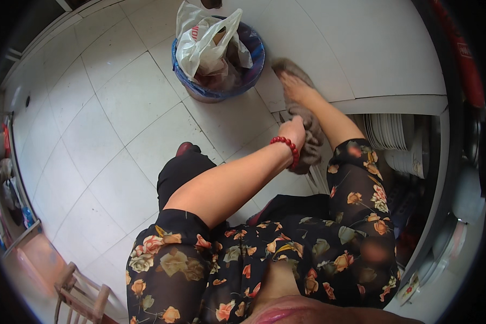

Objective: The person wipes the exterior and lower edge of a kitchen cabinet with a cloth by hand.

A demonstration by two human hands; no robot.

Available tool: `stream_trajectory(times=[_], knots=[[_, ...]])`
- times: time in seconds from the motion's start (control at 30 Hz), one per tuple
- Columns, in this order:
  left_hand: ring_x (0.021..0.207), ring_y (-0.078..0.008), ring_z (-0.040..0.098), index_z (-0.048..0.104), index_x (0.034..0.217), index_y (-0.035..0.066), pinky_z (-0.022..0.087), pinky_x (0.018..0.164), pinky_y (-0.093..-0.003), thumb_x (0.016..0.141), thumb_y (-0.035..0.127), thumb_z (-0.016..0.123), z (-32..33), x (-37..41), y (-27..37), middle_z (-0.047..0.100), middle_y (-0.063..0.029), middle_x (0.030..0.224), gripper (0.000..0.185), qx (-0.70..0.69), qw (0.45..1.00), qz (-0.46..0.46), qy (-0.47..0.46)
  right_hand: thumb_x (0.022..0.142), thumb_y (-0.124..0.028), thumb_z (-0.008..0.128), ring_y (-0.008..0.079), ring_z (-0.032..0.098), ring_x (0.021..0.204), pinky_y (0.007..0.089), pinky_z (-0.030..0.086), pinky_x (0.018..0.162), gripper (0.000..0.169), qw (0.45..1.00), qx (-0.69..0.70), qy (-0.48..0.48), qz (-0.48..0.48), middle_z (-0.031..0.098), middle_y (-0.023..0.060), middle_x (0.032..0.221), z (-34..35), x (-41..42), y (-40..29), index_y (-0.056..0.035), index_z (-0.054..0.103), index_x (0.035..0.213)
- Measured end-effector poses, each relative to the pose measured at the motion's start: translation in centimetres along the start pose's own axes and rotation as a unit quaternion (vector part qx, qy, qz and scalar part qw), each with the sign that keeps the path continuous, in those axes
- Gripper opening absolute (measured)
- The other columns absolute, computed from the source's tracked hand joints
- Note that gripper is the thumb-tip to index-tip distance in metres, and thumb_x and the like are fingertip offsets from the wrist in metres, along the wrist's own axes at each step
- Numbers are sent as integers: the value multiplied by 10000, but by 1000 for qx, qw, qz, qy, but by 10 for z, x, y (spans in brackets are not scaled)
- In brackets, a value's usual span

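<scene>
A brown-grey cloth (311, 152) hangs in folds between my two hands. My left hand (293, 130), with a red bead bracelet (285, 141) on the wrist, is closed on its bunched middle. Farther out, my right hand (295, 87) has the cloth's other end wrapped about its fingers, against a smooth white panel (348, 48). The fingertips of that hand are hidden by the cloth. Below the panel, close to my right forearm, is an open cabinet with stacked white plates (389, 129) inside.
A bin with a blue liner (260, 60) stands on the white tiled floor (117, 117), holding a white plastic bag (202, 52). A wooden stool or chair (83, 289) is at the lower left. Shelves with assorted items (10, 178) line the left edge. More dishes (437, 251) are at the right.
</scene>
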State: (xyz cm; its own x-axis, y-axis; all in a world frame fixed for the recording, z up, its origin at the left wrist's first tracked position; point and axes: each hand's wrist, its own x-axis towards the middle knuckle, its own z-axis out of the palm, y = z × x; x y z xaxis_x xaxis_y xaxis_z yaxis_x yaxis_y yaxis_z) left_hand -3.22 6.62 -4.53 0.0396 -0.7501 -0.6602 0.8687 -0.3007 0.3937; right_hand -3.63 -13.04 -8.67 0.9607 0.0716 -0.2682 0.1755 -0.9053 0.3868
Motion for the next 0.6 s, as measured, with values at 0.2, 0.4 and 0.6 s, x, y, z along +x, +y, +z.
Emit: stream_trajectory(times=[0.2, 0.4, 0.6], knots=[[728, -285, 592, 533, 914, -46, 484, 645, -408, 816, 286, 407, -3, -31, 6, 581, -182, 845, 368, 76, 996, 19, 30, 761, -107, 480, 295, 401, 1188, 325, 343, 980, 548, 995, 41, 9, 94, 380, 197, 1292, -35, 24, -28, 64, 346, 1264], [767, -274, 588, 531, 942, -48, 467, 669, -389, 808, 292, 417, -12, -45, 33, 579, -180, 886, 383, 45, 993, 31, 100, 645, 57, 504, 300, 375, 1213, 332, 331, 997, 689, 929, 193, 286, 135, 341, 213, 1329, -40, 83, -31, 52, 297, 1302], [735, -229, 517, 545, 947, -58, 416, 680, -324, 773, 304, 456, -37, -82, 46, 566, -157, 849, 411, 101, 983, 49, 146, 693, 167, 412, 231, 258, 1308, 272, 231, 1033, 731, 468, 742, 319, 358, 223, 198, 1421, -17, 136, -85, 37, 170, 1371]])
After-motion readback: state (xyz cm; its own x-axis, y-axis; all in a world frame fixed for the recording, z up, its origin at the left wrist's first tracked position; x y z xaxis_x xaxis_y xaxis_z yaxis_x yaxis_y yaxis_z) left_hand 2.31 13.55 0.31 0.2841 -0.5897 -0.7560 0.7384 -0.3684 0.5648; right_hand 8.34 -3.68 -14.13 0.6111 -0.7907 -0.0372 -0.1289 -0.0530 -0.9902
